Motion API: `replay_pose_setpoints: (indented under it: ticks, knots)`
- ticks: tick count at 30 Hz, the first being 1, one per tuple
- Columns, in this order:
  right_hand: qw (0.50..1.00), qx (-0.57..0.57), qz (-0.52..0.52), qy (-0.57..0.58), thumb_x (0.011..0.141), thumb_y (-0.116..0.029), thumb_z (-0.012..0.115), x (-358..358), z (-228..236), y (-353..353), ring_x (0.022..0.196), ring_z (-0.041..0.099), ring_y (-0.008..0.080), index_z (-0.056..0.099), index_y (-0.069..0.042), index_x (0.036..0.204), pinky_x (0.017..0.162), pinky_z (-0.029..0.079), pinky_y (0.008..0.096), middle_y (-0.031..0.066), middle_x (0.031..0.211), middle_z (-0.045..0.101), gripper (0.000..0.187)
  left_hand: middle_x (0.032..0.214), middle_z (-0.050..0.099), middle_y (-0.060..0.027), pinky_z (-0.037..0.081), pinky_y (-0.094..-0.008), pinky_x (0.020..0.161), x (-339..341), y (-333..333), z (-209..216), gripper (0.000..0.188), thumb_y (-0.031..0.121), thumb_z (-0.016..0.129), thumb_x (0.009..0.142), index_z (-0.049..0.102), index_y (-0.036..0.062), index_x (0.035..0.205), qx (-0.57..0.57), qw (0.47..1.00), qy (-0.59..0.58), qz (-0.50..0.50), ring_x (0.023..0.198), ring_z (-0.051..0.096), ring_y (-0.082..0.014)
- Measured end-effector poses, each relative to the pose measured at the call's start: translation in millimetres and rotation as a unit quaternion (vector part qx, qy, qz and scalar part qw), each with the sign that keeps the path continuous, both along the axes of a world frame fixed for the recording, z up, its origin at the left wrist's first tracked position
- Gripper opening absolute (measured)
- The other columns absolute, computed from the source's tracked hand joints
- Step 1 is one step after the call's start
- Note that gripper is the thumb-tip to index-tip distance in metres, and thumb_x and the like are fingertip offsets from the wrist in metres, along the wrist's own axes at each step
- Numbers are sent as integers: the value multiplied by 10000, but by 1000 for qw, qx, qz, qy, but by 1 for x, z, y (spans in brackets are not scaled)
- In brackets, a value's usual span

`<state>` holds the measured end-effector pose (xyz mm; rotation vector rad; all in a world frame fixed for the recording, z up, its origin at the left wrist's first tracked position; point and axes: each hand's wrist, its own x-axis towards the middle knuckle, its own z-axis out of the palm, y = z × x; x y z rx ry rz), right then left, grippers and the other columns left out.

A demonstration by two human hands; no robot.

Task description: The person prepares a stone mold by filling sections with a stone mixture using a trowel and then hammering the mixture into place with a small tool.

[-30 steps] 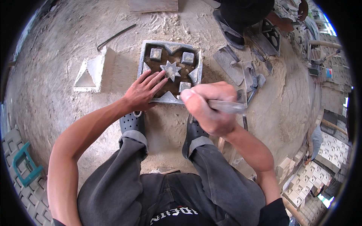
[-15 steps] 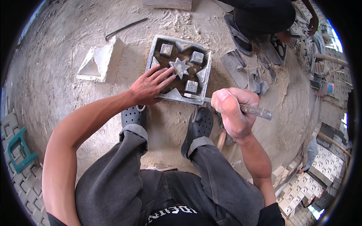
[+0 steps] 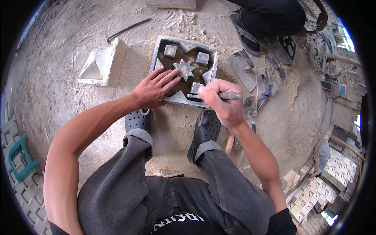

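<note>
A square grey metal mould (image 3: 182, 102) lies on the dusty floor ahead of my feet. Inside it stand small cube-shaped blocks (image 3: 202, 58), an eight-pointed star piece (image 3: 184, 70) and triangular pieces along the walls. My left hand (image 3: 156, 87) rests with fingers spread over the left part of the mould, fingertips close to the star. In my right fist is a short, dusty, stick-like tool (image 3: 230, 95). My right hand (image 3: 224, 100) holds it over the near right corner, its flattened tip beside the nearest cube; whether it touches is hidden.
A white, dust-covered block with a triangular recess (image 3: 98, 66) stands left of the mould, a bent metal rod (image 3: 128, 29) beyond it. Flat trowels (image 3: 242, 70) lie to the right. Another person crouches at the upper right. Patterned pale blocks (image 3: 311, 197) fill the lower right.
My right hand has moved left and away from me with the tool, bringing it from outside the mould's near right corner to over it. The left hand stays nearly in place.
</note>
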<state>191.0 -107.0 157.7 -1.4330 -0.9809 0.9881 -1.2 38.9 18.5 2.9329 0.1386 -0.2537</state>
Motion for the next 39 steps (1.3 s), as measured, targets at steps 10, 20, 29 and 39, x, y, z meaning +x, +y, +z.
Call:
replay_pose_setpoints:
  ticks: [10,20,29,39]
  knots:
    - [992,65,-79,68,916,-23,646,6,67,-12,554,307,2,393,-44,557,472,222,263,-88,565,390,440,1657,209,-160,136,-459,1263,-6,0,-12,1139,488,826,688,256,74,1583,-21,999,-24,10,1507,274,-270]
    - [998,40,-54,5,898,-69,724,-18,12,-2,543,376,11,497,-42,607,463,282,252,-63,591,471,370,1642,251,-164,152,-460,1258,-7,0,-11,1077,490,802,718,293,70,1569,-23,999,-37,13,1490,310,-273]
    - [995,79,-58,21,873,33,663,-4,43,-15,489,371,23,444,-37,550,437,282,261,-47,519,434,396,1646,240,-165,146,-461,1262,-5,1,-14,1143,477,835,662,280,69,1574,-24,998,-51,10,1495,301,-271]
    - [988,152,8,16,808,-9,757,-7,2,-10,540,476,67,551,-43,653,484,341,256,2,616,545,260,1651,226,-168,135,-456,1263,-2,0,-10,1096,486,803,716,273,66,1578,-28,999,-38,2,1504,283,-265]
